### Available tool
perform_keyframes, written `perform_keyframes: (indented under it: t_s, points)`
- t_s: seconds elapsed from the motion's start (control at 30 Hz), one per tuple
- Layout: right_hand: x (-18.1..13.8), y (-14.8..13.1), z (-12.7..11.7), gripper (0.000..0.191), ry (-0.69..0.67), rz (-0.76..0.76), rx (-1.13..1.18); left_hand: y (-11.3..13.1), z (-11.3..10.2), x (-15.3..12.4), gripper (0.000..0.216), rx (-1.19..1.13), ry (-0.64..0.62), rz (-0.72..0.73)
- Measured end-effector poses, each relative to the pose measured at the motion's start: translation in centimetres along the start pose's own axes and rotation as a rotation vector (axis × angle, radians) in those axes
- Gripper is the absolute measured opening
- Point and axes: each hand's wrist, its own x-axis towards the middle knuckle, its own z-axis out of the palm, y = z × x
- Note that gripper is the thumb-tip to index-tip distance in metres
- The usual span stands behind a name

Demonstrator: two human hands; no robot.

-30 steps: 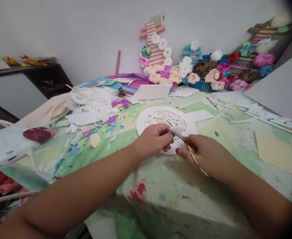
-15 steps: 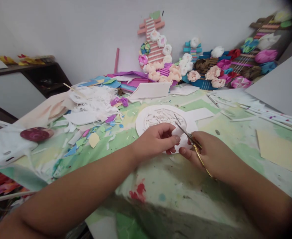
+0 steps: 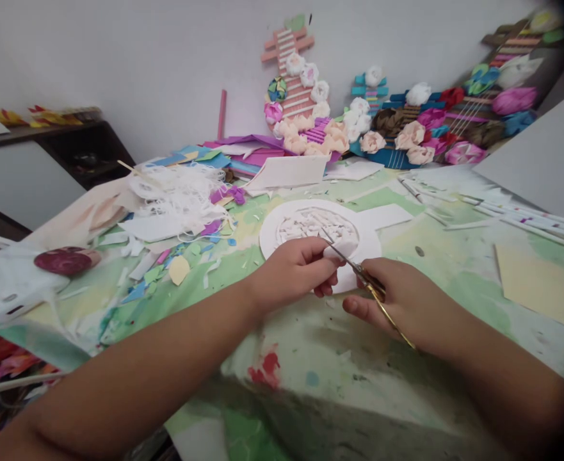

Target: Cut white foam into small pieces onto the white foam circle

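Note:
My left hand [image 3: 301,272] pinches a small white piece of paper [image 3: 344,248] between thumb and fingers. In my right hand [image 3: 397,294] is a pair of scissors [image 3: 376,296] with gold handles; its blades point up and left and lie across the paper. Beneath both hands rests a white guitar-shaped cutout [image 3: 268,232], whose neck [image 3: 388,218] reaches to the right. Short white paper pieces [image 3: 305,224] fill the oval ring on its body. My hands hide its near edge.
White shredded string [image 3: 180,192] and coloured scraps [image 3: 157,272] lie on the left, near a dark red oval object [image 3: 67,259]. Paper-flower guitars [image 3: 305,96] lean on the back wall. White sticks [image 3: 526,221] and a cream sheet [image 3: 541,288] are at right.
The scissors have moved slightly left and lie further across the paper. The right thumb has swung away from the left fingers. The whole view has shifted a little.

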Motion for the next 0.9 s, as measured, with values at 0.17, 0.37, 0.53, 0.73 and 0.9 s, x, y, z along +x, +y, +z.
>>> perform_keyframes:
  t_s: [0.17, 0.37, 0.53, 0.73, 0.9]
  points:
    - [-0.05, 0.25, -0.10, 0.037, 0.034, -0.036, 0.020, 0.17, -0.03, -0.14, 0.014, 0.002, -0.017, 0.019]
    - [-0.16, 0.40, -0.66, 0.039, 0.039, 0.001, -0.037, 0.21, 0.20, -0.22, 0.013, -0.031, 0.001, 0.006]
    - [-0.24, 0.42, -0.73, 0.039, 0.002, -0.036, -0.023, 0.39, 0.22, -0.39, 0.015, 0.010, 0.001, -0.001]
    - [-0.33, 0.57, -0.69, 0.040, -0.024, -0.058, -0.033, 0.21, 0.14, -0.49, 0.015, 0.056, -0.021, -0.004]
    - [-0.32, 0.51, -0.81, 0.043, -0.035, -0.065, -0.068, -0.02, 0.00, -0.48, 0.017, 0.140, -0.020, 0.023]
